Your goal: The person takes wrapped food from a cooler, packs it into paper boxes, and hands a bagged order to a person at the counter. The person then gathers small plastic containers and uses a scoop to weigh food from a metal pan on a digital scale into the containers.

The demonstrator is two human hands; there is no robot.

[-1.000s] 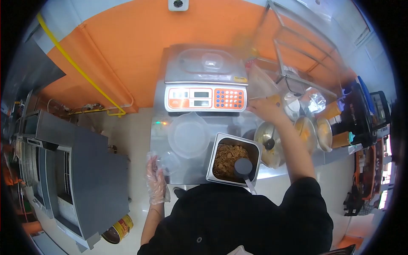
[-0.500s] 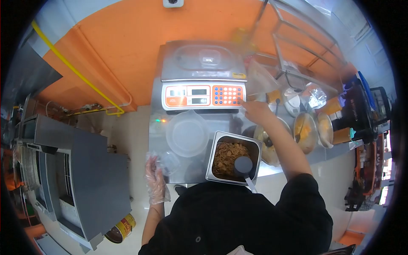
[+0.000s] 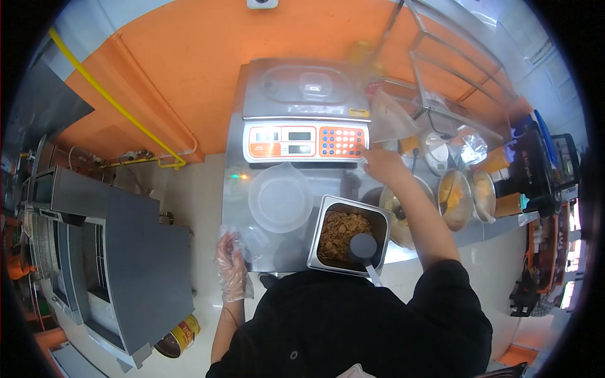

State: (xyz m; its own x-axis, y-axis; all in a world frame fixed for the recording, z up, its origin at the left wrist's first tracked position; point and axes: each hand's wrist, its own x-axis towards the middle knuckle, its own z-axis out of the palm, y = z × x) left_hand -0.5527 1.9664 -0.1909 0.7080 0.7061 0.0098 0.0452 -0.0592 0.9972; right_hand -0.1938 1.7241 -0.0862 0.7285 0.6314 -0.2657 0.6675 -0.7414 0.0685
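My right hand (image 3: 386,167), bare, reaches to the lower right of the keypad on a white and orange digital scale (image 3: 307,142). Its index finger is stretched out onto the keys and it holds nothing. A small clear plastic container (image 3: 311,85) sits on the scale's metal plate. My left hand (image 3: 233,268), in a clear plastic glove, is at the table's left front edge with fingers curled; what they hold, if anything, is unclear. Beside it lies another clear plastic container (image 3: 254,244). A metal pan (image 3: 313,242) of brown shredded food (image 3: 340,232) holds a grey scoop (image 3: 363,246).
A round translucent lid or tub (image 3: 280,198) lies on the steel table (image 3: 236,211). Metal bowls (image 3: 455,217) with yellow food, a small white scale (image 3: 436,154) and a wire rack (image 3: 416,63) are to the right. Grey kitchen equipment (image 3: 148,252) stands on the left.
The view has shifted slightly, moving the table things a little to the right in the picture. My right finger stays at the keypad and my left hand keeps its place.
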